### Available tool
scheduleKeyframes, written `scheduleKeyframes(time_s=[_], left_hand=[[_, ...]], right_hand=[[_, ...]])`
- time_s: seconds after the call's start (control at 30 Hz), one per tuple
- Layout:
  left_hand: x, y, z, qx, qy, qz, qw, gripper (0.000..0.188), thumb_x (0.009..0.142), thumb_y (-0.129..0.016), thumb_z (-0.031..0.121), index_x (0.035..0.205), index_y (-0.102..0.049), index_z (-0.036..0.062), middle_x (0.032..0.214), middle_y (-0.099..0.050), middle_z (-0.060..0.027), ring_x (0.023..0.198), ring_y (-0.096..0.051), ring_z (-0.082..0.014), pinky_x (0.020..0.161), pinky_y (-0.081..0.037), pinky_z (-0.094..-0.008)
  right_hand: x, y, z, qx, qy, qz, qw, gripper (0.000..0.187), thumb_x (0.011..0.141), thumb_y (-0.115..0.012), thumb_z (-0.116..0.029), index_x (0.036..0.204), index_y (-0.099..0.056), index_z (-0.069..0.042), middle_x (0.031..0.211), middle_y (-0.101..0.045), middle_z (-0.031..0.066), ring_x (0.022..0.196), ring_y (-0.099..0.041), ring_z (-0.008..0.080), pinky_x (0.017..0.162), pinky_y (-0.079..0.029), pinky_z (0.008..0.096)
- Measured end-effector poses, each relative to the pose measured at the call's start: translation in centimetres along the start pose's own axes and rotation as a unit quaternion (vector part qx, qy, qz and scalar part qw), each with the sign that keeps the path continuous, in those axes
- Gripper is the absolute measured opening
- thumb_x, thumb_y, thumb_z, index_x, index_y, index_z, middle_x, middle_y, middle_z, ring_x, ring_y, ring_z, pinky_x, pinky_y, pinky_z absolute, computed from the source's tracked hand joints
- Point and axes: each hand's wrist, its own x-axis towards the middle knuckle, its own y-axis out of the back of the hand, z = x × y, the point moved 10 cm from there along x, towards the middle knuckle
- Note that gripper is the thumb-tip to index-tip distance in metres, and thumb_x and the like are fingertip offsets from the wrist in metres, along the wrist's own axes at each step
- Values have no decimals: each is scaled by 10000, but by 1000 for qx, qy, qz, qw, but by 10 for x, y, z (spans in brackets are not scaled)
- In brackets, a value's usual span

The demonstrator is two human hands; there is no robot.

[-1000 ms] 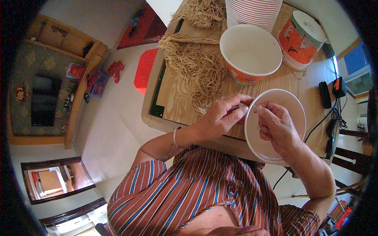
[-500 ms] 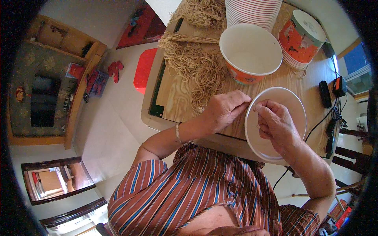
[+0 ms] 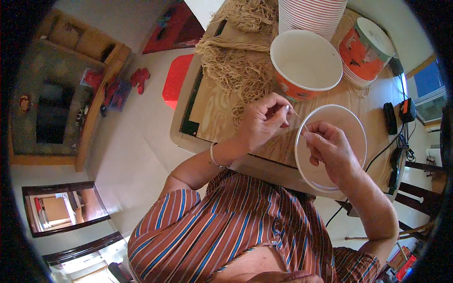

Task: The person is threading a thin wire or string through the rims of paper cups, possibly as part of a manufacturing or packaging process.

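Pinched in the closed grips of your left hand point(image 3: 265, 119) and right hand point(image 3: 331, 147), a thin tan cord point(image 3: 297, 115) crosses the white round bucket point(image 3: 348, 134) at the wooden tabletop's point(image 3: 213, 115) near edge; no knot shows yet, and a tangled tan cord heap point(image 3: 232, 67) remains beyond.

The near tub point(image 3: 350, 123) and the stack of tubs point(image 3: 311, 19) look like smooth coated paper, while the yarn point(image 3: 238, 73) is rough, matt and fibrous against a wood-grained worktop point(image 3: 214, 118) with a faint sheen. The shirt point(image 3: 226, 226) is matt woven cloth, the bracelet point(image 3: 212, 154) shiny metal, the stool point(image 3: 177, 80) smooth plastic.
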Motion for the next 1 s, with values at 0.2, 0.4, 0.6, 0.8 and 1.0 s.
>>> scheduleKeyframes(time_s=[0.2, 0.4, 0.6, 0.8, 1.0], left_hand=[[-5, 3, 65, 28, -245, -19, 969, 92, 937, -519, 45, 977, -602, 55, 1028, -645, -84, 962, -619, -154, 840, -513, -318], [1, -22, 87, 135, -337, -109, 925, 121, 880, -620, 83, 1000, -635, 88, 985, -666, -61, 971, -636, -228, 860, -505, -345], [1, -32, 105, 213, -475, -119, 846, 103, 877, -639, 175, 949, -653, 103, 886, -663, -44, 881, -646, -270, 861, -495, -383], [13, -46, 103, 235, -479, -199, 822, 152, 895, -595, 244, 916, -640, 100, 798, -649, -64, 780, -639, -267, 784, -482, -396], [20, -55, 104, 241, -468, -252, 812, 205, 920, -555, 282, 906, -646, 99, 807, -663, -68, 773, -640, -279, 743, -489, -389]], right_hand=[[-1, -7, -2, -15, 5, 4, 1000, 178, 937, -583, -200, 942, -627, -27, 649, -466, -26, 528, -429, 52, 465, -402, 224], [0, -14, -9, -59, 37, 18, 997, 182, 951, -569, -195, 954, -630, -23, 628, -459, -23, 516, -430, 65, 465, -400, 228], [0, -18, -8, -58, 38, 15, 997, 182, 957, -549, -175, 948, -623, -9, 632, -467, -11, 516, -441, 70, 465, -397, 230], [-7, -11, -26, -207, 175, 110, 956, 165, 958, -534, -153, 956, -606, -5, 634, -541, 53, 544, -546, 153, 506, -477, 307], [-42, -56, -60, -526, 423, 150, 722, 153, 909, -498, -34, 1061, -514, -37, 818, -601, 189, 728, -626, 349, 642, -513, 450]])
